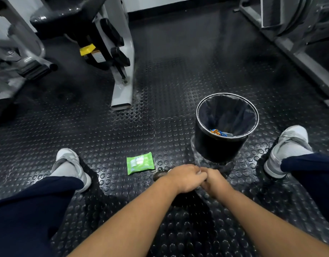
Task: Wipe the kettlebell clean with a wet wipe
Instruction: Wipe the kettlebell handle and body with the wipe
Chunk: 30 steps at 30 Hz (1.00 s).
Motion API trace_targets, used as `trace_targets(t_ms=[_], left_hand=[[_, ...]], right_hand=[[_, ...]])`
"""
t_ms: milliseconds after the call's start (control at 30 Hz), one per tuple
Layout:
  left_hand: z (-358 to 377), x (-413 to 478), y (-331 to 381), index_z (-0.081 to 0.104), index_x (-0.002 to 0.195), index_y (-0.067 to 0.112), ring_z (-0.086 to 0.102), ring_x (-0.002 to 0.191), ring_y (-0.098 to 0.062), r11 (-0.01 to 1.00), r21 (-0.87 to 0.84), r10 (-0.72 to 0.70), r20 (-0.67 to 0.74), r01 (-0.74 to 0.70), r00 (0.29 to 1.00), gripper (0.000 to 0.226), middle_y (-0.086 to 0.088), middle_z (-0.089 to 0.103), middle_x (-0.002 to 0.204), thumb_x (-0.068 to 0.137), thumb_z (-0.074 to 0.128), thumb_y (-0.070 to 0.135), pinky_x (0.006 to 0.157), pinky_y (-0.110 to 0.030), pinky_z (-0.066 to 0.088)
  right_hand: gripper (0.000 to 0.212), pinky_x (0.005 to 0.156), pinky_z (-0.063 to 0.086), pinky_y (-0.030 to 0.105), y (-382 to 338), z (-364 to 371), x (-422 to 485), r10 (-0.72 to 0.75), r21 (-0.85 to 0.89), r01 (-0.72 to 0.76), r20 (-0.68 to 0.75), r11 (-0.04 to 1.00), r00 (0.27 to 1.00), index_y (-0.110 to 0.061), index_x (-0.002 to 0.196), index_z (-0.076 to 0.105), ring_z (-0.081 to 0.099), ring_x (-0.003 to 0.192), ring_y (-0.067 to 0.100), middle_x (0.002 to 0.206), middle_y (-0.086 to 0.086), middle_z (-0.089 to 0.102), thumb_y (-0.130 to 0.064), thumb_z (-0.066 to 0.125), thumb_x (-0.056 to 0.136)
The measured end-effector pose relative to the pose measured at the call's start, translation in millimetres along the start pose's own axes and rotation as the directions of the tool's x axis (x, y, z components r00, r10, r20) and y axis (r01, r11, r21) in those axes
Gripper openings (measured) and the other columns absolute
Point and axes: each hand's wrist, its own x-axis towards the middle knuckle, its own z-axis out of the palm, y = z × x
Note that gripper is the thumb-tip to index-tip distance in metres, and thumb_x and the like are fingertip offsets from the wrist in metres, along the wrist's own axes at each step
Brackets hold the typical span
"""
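Both hands (186,178) seemingly atop kettlebell (160,175)

Black studded rubber floor (160,89) carries a green wipe packet (140,163) at lower centre, a black bin (215,149) (bag-lined) right of it, and a white machine foot (122,95) at upper centre.

One kettlebell (159,175), one wipe pack (140,163), one bin (220,147), two shoes (71,164), two hands (186,178).

Glossy studded floor (111,138), probably rubber
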Motion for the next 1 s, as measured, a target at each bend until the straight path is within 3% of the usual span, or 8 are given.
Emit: trace_targets(t_ms=[133, 300, 400, 600, 767, 900, 1000], left_hand=[[-1.9, -2.3, -18.4, 0.063, 0.13, 0.024, 0.053, 0.131, -0.023, 0.999, -0.026, -0.038, -0.044, 0.037, 0.998, 0.047, -0.002, 0.06, 0.142, 0.101, 0.034, 0.046, 0.106, -0.037, 0.042], [-14.0, -5.3, -61.7, 0.06, 0.1, 0.027, 0.058, 0.111, -0.024, 0.986, -0.034, -0.166, -0.033, 0.165, 0.986, 0.041, -0.007, 0.066, 0.127, 0.099, 0.026, 0.052, 0.101, -0.041, 0.047], [-16.3, -4.4, -50.3, 0.064, 0.117, 0.025, 0.057, 0.118, -0.026, 0.987, -0.015, -0.162, 0.0, 0.162, 0.987, 0.056, -0.006, 0.063, 0.134, 0.095, 0.025, 0.058, 0.102, -0.042, 0.046], [5.1, 4.1, -8.5, 0.06, 0.124, 0.024, 0.054, 0.123, -0.025, 0.999, 0.024, -0.04, 0.001, 0.04, 0.999, 0.051, -0.004, 0.06, 0.126, 0.095, 0.033, 0.056, 0.101, -0.042, 0.043], [2.2, -2.1, -59.8, 0.059, 0.128, 0.023, 0.055, 0.118, -0.02, 0.991, 0.024, -0.126, -0.053, 0.128, 0.991, 0.052, -0.003, 0.06, 0.139, 0.1, 0.029, 0.056, 0.103, -0.039, 0.045], [-2.6, -14.4, -92.6, 0.045, 0.152, 0.02, 0.042, 0.142, -0.02, 0.979, -0.082, -0.19, -0.035, 0.187, 0.981, 0.058, -0.001, 0.043, 0.159, 0.104, 0.03, 0.049, 0.114, -0.036, 0.034], [-1.1, -10.9, -73.9, 0.057, 0.122, 0.019, 0.055, 0.118, -0.022, 0.983, -0.038, -0.178, -0.029, 0.177, 0.984, 0.05, -0.006, 0.059, 0.135, 0.098, 0.031, 0.054, 0.103, -0.039, 0.045]], right_hand=[[0.039, 0.074, 0.042, 0.02, 0.2, 1.6, 1.9, 0.064, -0.043, -0.063, 0.029, 0.997, 0.998, -0.022, 0.119, 0.07, 0.068, 0.091, 0.011, 0.097, -0.003, 0.075, -0.015, 0.076, 0.081], [0.043, 0.076, 0.046, 0.019, 0.6, 0.9, 2.0, 0.106, -0.019, -0.106, 0.041, 0.994, 0.993, -0.029, 0.125, 0.067, 0.066, 0.088, 0.007, 0.096, -0.009, 0.073, -0.015, 0.076, 0.085], [0.042, 0.07, 0.041, 0.015, -1.7, 0.6, 1.8, 0.108, -0.027, -0.107, 0.037, 0.994, 0.994, -0.028, 0.125, 0.067, 0.064, 0.085, 0.006, 0.094, -0.011, 0.07, -0.016, 0.076, 0.085], [0.037, 0.072, 0.038, 0.015, -3.5, -2.4, 1.2, 0.059, -0.048, -0.057, 0.05, 0.997, 0.997, -0.017, 0.12, 0.069, 0.064, 0.09, 0.008, 0.093, -0.008, 0.07, -0.008, 0.072, 0.084], [0.042, 0.072, 0.04, 0.014, -3.2, -0.9, 1.0, 0.09, -0.028, -0.089, 0.036, 0.996, 0.995, -0.026, 0.124, 0.068, 0.063, 0.087, 0.006, 0.093, -0.013, 0.068, -0.013, 0.076, 0.084], [0.041, 0.066, 0.041, 0.011, -2.6, -1.1, 1.0, 0.101, -0.043, -0.1, 0.038, 0.994, 0.994, -0.028, 0.125, 0.067, 0.061, 0.078, 0.0, 0.092, -0.011, 0.069, -0.016, 0.074, 0.086], [0.039, 0.065, 0.042, 0.014, -3.8, -1.0, 0.5, 0.102, -0.039, -0.101, 0.036, 0.994, 0.994, -0.027, 0.121, 0.069, 0.06, 0.072, 0.0, 0.091, -0.009, 0.071, -0.016, 0.075, 0.084]])
